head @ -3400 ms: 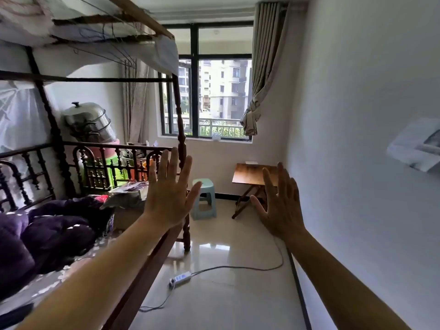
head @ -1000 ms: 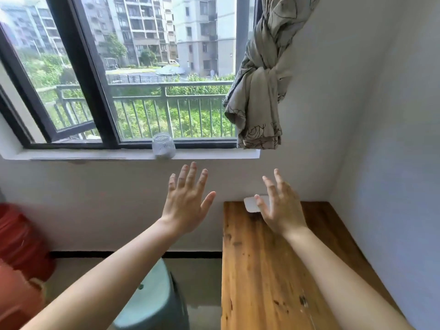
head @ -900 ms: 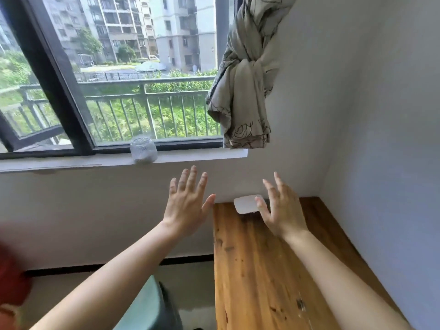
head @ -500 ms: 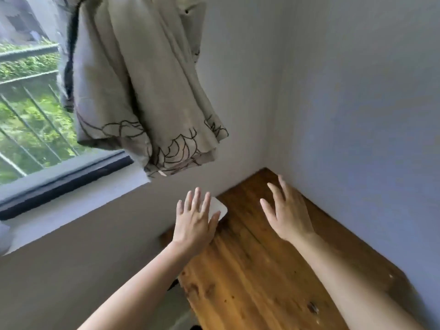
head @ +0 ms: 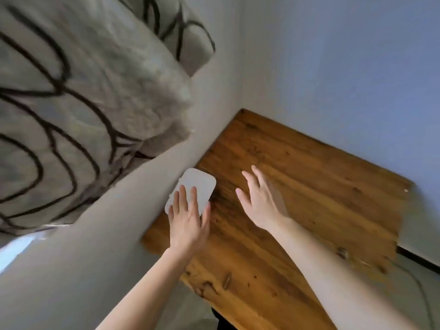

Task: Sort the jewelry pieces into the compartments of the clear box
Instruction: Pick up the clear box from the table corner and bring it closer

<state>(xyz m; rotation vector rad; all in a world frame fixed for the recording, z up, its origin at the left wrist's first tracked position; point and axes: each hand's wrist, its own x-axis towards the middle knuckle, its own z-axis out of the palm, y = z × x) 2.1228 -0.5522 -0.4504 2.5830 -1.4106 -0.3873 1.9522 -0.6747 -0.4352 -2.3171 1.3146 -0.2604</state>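
Observation:
The clear box (head: 197, 184) is a pale, rounded-corner case lying flat on the wooden table (head: 309, 186), close to the wall. Its lid looks shut and nothing inside shows. My left hand (head: 188, 217) rests flat on the box's near end, fingers spread over the lid. My right hand (head: 259, 201) hovers open above the table just to the right of the box, touching nothing. No jewelry pieces are visible.
A knotted grey curtain (head: 83, 91) with black line pattern hangs at the upper left, close to the camera. White walls (head: 333, 55) meet at the corner behind the table. A cable (head: 419, 287) runs on the floor at the lower right.
I have come up to the table and the view has tilted down. My left hand has moved forward and come down onto the box. My right hand stays open above the table.

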